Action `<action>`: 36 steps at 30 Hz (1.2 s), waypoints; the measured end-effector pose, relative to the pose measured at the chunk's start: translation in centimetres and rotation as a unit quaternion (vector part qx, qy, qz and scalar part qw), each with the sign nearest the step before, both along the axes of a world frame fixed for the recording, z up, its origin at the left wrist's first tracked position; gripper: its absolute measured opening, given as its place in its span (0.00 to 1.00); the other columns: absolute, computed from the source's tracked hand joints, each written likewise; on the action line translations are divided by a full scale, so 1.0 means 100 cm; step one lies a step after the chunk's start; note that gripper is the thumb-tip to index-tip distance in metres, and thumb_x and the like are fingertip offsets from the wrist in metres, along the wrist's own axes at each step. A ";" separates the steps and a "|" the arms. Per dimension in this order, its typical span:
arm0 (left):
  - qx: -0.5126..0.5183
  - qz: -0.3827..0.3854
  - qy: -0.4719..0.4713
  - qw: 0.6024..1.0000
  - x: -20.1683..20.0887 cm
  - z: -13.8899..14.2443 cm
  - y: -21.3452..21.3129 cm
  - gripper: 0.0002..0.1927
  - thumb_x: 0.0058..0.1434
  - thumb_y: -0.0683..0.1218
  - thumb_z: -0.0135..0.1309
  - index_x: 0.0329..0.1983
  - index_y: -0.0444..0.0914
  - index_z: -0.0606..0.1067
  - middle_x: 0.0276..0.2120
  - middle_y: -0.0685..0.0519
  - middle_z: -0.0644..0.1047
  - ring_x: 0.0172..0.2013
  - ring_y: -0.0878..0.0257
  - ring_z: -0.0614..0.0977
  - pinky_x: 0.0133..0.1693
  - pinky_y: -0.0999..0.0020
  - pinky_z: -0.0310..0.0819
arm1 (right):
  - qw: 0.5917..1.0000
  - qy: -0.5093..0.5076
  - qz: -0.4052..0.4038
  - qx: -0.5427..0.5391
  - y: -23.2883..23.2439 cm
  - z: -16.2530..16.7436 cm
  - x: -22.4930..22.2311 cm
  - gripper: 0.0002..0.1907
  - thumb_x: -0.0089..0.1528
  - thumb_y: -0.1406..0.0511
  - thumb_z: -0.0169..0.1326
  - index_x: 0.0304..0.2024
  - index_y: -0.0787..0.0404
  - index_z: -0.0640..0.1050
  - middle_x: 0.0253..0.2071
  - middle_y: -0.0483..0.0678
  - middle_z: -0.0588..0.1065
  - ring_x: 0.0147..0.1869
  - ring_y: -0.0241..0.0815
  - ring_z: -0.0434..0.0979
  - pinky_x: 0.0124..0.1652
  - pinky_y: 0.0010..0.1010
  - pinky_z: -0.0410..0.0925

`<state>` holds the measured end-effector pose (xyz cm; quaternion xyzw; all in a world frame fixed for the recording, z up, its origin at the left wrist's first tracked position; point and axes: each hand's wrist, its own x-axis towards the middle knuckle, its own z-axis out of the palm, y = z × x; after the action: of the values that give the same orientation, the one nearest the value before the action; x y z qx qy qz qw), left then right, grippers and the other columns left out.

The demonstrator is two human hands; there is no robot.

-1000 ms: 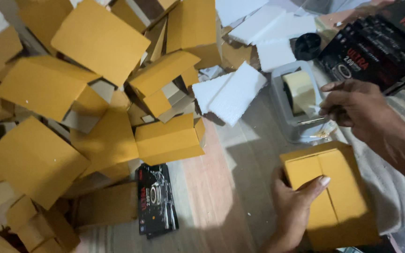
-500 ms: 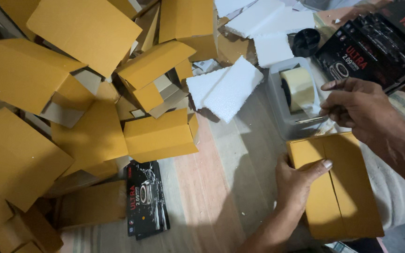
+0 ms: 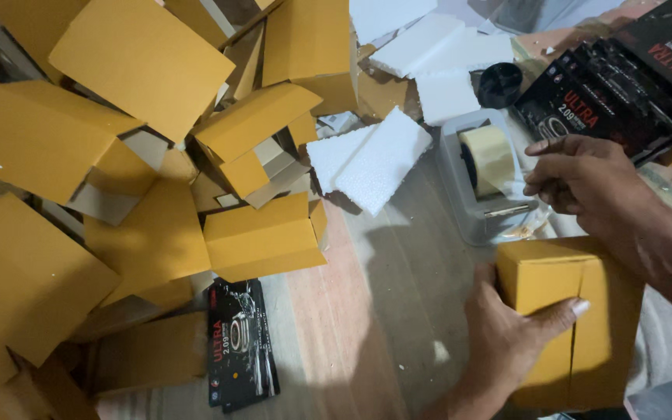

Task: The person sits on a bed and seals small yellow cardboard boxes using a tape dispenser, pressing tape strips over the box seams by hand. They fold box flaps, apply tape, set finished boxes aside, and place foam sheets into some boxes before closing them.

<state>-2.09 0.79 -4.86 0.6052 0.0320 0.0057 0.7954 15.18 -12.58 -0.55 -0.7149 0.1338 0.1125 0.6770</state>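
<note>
Hands: both belong to the person wearing the camera and work at the lower right of the view.
Left hand: left hand [image 3: 503,338] clasps the near side of a closed cardboard box [image 3: 577,319], palm against its left face, thumb stretched across the top flap beside the centre seam.
Right hand: right hand [image 3: 581,183] hovers just above the box's far edge, fingers loosely curled and pointing left toward a grey tape dispenser [image 3: 484,187]; whether the fingertips pinch anything cannot be told.
Box: mustard-yellow, flaps shut, lying on a wooden floor [image 3: 375,311] just in front of the dispenser.
Dispenser: holds a roll of pale tape [image 3: 491,158], standing on edge.
Left of frame: heap of yellow cartons [image 3: 141,155], tumbled at all angles, some with open flaps.
Foreground: flat black printed package [image 3: 241,346] lies at the foot of the heap.
Background: white foam slabs [image 3: 375,159] near the dispenser; stack of black printed packages [image 3: 608,105] at upper right.
</note>
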 end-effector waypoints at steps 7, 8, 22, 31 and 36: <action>0.002 0.006 -0.012 1.000 -0.005 0.017 0.002 0.31 0.57 0.48 0.70 0.56 0.31 0.68 0.46 0.44 0.81 0.44 0.60 0.85 0.47 0.64 0.83 | 0.999 -0.011 0.023 0.042 -0.003 0.001 0.013 0.18 0.58 0.74 0.54 0.51 0.66 0.75 0.28 0.54 0.76 0.23 0.35 0.68 0.20 0.22 0.56; 0.003 0.011 -0.021 1.000 -0.007 0.016 0.001 0.31 0.57 0.48 0.71 0.55 0.31 0.67 0.46 0.44 0.81 0.45 0.60 0.86 0.48 0.64 0.83 | 0.999 -0.004 0.023 0.040 -0.003 0.000 0.013 0.18 0.57 0.74 0.54 0.51 0.66 0.75 0.28 0.54 0.75 0.23 0.35 0.69 0.20 0.22 0.56; -0.075 -0.021 0.036 0.996 -0.004 -0.001 0.011 0.30 0.59 0.45 0.69 0.56 0.32 0.64 0.45 0.46 0.80 0.45 0.62 0.85 0.49 0.66 0.84 | 0.999 0.022 0.014 -0.031 0.007 0.015 0.003 0.21 0.56 0.75 0.54 0.53 0.65 0.75 0.30 0.52 0.76 0.26 0.35 0.71 0.24 0.23 0.61; -0.237 0.017 0.125 0.963 0.026 -0.051 0.002 0.30 0.52 0.40 0.71 0.51 0.26 0.65 0.43 0.40 0.80 0.41 0.58 0.85 0.46 0.64 0.84 | 1.000 0.024 0.014 -0.012 0.005 -0.002 -0.002 0.19 0.58 0.74 0.53 0.53 0.67 0.74 0.28 0.53 0.75 0.24 0.34 0.67 0.22 0.24 0.56; -0.206 0.021 0.171 0.963 0.034 -0.065 0.001 0.32 0.50 0.42 0.71 0.51 0.29 0.65 0.42 0.40 0.80 0.39 0.59 0.86 0.44 0.64 0.84 | 0.999 0.011 0.016 -0.027 -0.001 -0.016 -0.008 0.19 0.59 0.76 0.52 0.54 0.66 0.73 0.28 0.54 0.74 0.22 0.34 0.64 0.20 0.24 0.54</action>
<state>1.30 0.90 -11.37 0.4198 0.1813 -0.0879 0.8849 14.39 -12.64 -2.10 -0.7339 0.1330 0.1276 0.6538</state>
